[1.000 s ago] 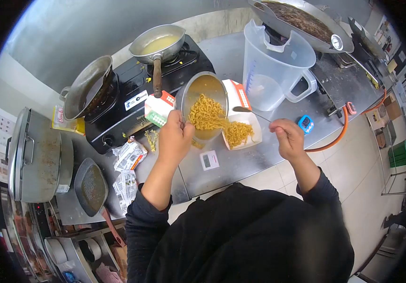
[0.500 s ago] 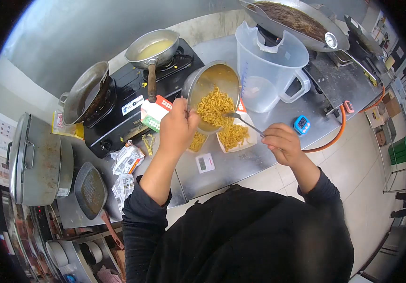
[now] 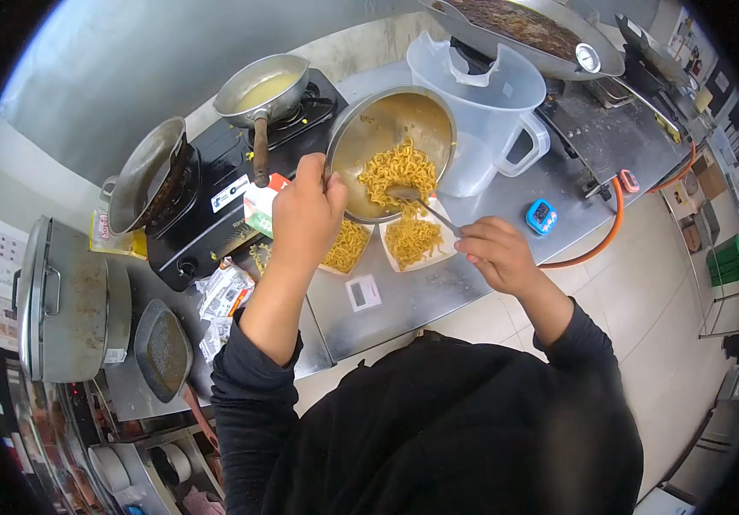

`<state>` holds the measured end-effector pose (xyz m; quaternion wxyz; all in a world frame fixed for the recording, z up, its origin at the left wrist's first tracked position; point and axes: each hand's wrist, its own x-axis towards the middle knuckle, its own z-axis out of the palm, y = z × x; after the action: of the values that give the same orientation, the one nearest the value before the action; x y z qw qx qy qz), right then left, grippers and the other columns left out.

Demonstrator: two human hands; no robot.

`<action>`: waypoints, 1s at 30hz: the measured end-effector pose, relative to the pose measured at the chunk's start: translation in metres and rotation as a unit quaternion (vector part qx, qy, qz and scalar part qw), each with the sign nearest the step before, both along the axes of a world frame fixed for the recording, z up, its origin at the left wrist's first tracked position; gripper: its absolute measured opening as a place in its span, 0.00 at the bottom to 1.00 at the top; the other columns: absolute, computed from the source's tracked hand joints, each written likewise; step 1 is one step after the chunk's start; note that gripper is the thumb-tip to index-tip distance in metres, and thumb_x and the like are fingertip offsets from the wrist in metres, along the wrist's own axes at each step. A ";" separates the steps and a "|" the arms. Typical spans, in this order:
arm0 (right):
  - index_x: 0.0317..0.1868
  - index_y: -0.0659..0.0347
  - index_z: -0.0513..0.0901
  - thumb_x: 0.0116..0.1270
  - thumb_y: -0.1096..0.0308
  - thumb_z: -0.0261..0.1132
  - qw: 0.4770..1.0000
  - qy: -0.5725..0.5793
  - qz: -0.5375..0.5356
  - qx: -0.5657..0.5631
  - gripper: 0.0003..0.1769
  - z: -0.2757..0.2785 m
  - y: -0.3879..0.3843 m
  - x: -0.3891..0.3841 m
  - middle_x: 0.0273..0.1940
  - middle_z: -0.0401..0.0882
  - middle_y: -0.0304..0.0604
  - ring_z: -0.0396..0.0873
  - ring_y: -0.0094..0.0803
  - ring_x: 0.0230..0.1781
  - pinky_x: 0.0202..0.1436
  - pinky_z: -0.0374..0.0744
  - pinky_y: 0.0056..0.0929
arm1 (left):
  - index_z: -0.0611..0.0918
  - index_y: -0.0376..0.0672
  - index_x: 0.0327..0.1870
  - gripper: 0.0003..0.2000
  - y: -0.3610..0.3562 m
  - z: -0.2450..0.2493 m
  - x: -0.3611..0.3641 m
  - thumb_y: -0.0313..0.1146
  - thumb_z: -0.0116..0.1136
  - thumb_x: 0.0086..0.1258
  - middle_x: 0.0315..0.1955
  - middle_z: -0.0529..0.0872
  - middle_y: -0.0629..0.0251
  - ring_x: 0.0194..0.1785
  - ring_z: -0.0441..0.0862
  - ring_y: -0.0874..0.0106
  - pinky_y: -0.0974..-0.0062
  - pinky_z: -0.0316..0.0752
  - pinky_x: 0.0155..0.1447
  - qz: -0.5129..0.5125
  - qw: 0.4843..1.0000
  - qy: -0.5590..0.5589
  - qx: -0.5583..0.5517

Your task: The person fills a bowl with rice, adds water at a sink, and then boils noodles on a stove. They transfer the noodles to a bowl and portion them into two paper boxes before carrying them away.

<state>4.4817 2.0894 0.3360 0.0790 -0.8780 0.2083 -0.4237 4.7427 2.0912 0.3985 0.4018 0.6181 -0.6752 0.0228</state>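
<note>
My left hand (image 3: 307,210) grips the rim of a round metal bowl (image 3: 361,129), tilted toward me above two paper boxes. Yellow noodles (image 3: 399,172) lie at the bowl's lower side. My right hand (image 3: 496,251) holds a metal spoon (image 3: 440,218) by its handle, with its head among the noodles in the bowl. Under the bowl's front edge, the right box (image 3: 440,253) has noodles (image 3: 410,239) in it. The left box, partly hidden by the bowl and my left hand, also holds noodles (image 3: 346,246).
A clear jug (image 3: 472,129) stands behind the bowl. The stove (image 3: 206,215) bears a saucepan (image 3: 259,90) and a dark pan (image 3: 142,176). Nearby are a small scale (image 3: 363,293), a blue timer (image 3: 541,217), torn packets (image 3: 222,292), a big pot (image 3: 69,300) and a wok (image 3: 549,60).
The bowl is less steeply tilted and shows more of its inside. The spoon's head has moved back over the noodles in the bowl. The whole view has shifted slightly.
</note>
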 end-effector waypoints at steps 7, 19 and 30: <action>0.34 0.58 0.78 0.51 0.70 0.62 0.998 -0.042 0.016 0.038 0.08 -0.005 0.006 -0.017 0.33 0.77 0.43 0.73 0.40 0.32 0.35 0.73 0.33 | 0.72 0.39 0.38 0.09 0.003 -0.016 -0.002 0.30 0.52 0.58 0.20 0.78 0.56 0.24 0.77 0.60 0.68 0.70 0.28 0.019 1.000 -0.005 0.010; 0.33 0.60 0.78 0.53 0.70 0.61 0.999 -0.010 0.003 0.044 0.07 -0.015 0.001 -0.019 0.32 0.77 0.44 0.73 0.40 0.31 0.34 0.73 0.32 | 0.72 0.40 0.38 0.09 0.002 -0.048 -0.007 0.30 0.53 0.58 0.21 0.78 0.56 0.25 0.78 0.59 0.67 0.72 0.29 0.025 0.999 0.048 -0.003; 0.35 0.58 0.78 0.53 0.69 0.61 0.997 -0.024 0.035 0.064 0.08 -0.022 -0.003 -0.008 0.34 0.78 0.43 0.73 0.40 0.32 0.35 0.73 0.32 | 0.73 0.38 0.37 0.08 0.001 -0.058 -0.005 0.29 0.53 0.58 0.20 0.78 0.57 0.23 0.78 0.61 0.69 0.71 0.27 0.033 0.997 0.062 -0.023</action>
<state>4.4736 2.0860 0.3142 0.1542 -0.8674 0.2024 -0.4276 4.7374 2.0920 0.3402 0.4556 0.6309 -0.6279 0.0133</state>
